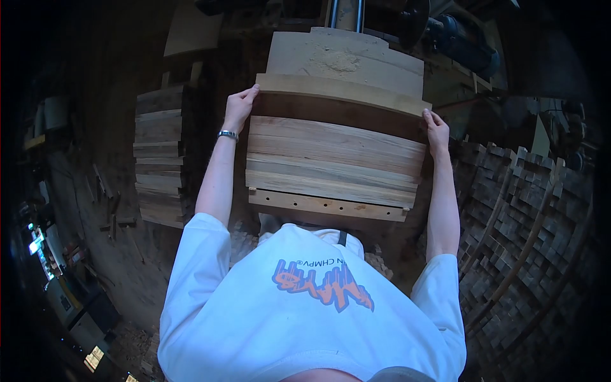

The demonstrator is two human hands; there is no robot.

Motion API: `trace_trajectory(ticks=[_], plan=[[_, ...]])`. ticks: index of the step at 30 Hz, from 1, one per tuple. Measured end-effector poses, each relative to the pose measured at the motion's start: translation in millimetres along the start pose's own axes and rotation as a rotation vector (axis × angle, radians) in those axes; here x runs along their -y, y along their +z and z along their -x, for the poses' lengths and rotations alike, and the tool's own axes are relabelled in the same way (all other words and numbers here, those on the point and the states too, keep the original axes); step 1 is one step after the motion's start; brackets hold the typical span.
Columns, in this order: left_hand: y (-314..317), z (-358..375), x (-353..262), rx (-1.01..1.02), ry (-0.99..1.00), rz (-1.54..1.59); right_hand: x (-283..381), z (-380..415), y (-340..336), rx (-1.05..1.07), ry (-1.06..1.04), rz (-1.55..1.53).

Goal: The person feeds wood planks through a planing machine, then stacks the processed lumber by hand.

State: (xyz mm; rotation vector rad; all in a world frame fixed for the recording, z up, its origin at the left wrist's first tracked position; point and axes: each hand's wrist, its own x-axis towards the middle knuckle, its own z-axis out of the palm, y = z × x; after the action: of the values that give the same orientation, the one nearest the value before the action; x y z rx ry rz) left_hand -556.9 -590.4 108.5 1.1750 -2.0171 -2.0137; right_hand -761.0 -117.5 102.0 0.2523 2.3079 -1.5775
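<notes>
A long wooden board [344,93] spans the space in front of me, tilted so that its narrow edge faces up. My left hand [240,105] grips its left end, thumb at the top corner. At the opposite end my right hand [436,132] is closed on the corner, fingers partly hidden. Nearer to me lies a row of wooden planks [334,156], side by side, with a dark gap between them and the board. A pale wooden strip with several dark holes [328,205] borders the planks on my side. Beyond the board, a light panel [401,67] carries a pile of sawdust [336,60].
To the left stands a stack of planks [159,156]. Many wood blocks [509,210] are piled in rows on the right. A motor-like machine [461,48] sits at the back right, and metal rails [347,14] run beyond the panel. Wood scraps [114,213] litter the left floor.
</notes>
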Motion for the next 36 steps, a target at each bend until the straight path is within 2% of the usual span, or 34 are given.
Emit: trace_trajectory(ticks=[1, 4, 6, 9, 19, 25, 30, 32, 36], plan=[[1, 0, -1, -0.061, 0.036, -0.049, -4, 0, -3, 0.002, -0.002, 0.002], [-8, 4, 9, -0.012, 0.002, -0.010, -5, 18, -11, 0.069, 0.085, -0.143], [-14, 20, 16, 0.011, -0.038, 0.023, -11, 26, -26, 0.290, 0.192, -0.213], [-21, 42, 24, 0.041, -0.110, 0.047, -7, 53, -39, 0.390, 0.264, -0.240], [-29, 48, 23, 0.095, -0.177, 0.223, -21, 49, -43, 0.439, 0.225, -0.174], [-30, 53, 37, 0.125, -0.139, 0.254, -30, 58, -41, 0.408, 0.247, -0.218], [-49, 95, 68, 0.218, -0.159, 0.282, -51, 105, -49, 0.460, 0.235, -0.205], [-57, 116, 80, 0.250, -0.182, 0.309, -68, 119, -52, 0.434, 0.242, -0.228], [-64, 147, 98, 0.256, -0.193, 0.385, -58, 149, -46, 0.345, 0.259, -0.204]])
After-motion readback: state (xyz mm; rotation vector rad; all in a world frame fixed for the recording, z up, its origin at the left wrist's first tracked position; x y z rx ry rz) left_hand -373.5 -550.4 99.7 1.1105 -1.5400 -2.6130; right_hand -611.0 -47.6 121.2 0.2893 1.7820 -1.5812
